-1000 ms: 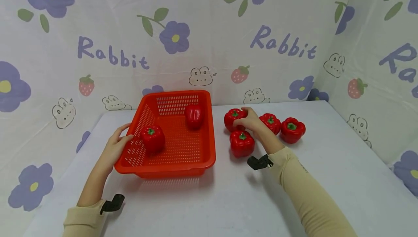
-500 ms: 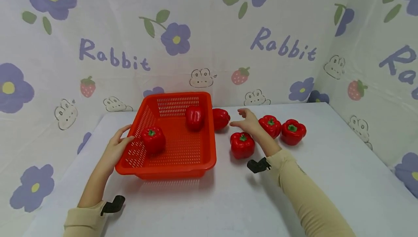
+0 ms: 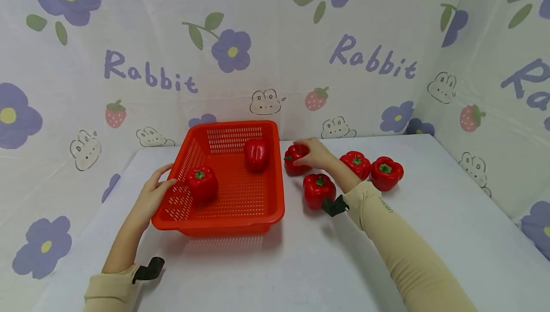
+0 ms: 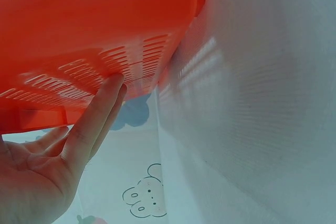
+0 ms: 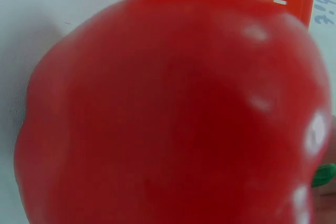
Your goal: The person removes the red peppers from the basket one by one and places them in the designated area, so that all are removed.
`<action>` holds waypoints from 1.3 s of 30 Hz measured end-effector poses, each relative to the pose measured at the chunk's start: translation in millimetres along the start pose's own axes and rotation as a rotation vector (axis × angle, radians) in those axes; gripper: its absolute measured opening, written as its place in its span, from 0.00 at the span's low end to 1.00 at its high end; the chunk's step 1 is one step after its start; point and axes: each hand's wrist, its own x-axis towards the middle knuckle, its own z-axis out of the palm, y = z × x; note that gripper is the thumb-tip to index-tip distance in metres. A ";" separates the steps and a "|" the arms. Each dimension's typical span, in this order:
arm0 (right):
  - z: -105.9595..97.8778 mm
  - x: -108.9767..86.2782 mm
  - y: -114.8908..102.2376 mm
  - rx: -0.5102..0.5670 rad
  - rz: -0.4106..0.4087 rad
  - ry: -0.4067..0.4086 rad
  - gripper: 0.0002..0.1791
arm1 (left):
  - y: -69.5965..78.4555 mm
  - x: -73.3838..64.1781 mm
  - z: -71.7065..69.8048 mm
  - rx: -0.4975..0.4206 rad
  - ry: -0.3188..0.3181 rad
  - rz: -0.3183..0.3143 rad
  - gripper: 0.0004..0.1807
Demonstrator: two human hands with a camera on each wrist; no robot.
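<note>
My left hand (image 3: 150, 195) holds the left rim of a red plastic basket (image 3: 227, 222), its thumb over the edge. In the left wrist view, my left fingers (image 4: 86, 121) lie against the slotted outer wall. Inside the basket are two red bell peppers, one upright (image 3: 202, 185) at left and one on its side (image 3: 256, 155) at the back right. My right hand (image 3: 317, 154) grips another bell pepper (image 3: 294, 165) beside the basket, its stem facing left. A nearer bell pepper (image 3: 317, 188) stands below that hand and fills most of the right wrist view (image 5: 173, 108).
Two more bell peppers, one (image 3: 358, 165) beside the right forearm and one (image 3: 386, 173) farther right, sit on the white table (image 3: 283, 269). A patterned cloth (image 3: 275, 39) hangs behind the table.
My right hand let go of the back bell pepper, which tipped against the basket, then moved left and took hold of it again. Now its stem points left. My left hand stayed put.
</note>
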 end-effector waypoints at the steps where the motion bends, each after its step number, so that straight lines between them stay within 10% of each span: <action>1: 0.0 -0.4 -0.4 -0.011 0.000 0.006 0.36 | -0.1 0.0 -0.2 0.000 0.000 0.000 0.32; 15: 7.5 -1.8 8.1 0.024 0.061 0.016 0.40 | 2.0 -1.2 1.1 -0.004 0.006 0.003 0.32; 26: 8.0 -8.3 19.1 0.473 0.213 0.062 0.43 | 2.9 -1.3 1.2 -0.009 0.008 0.013 0.32; 39: 0.9 -10.7 20.4 0.635 0.343 0.028 0.43 | 3.8 -1.4 0.9 -0.006 0.011 0.012 0.31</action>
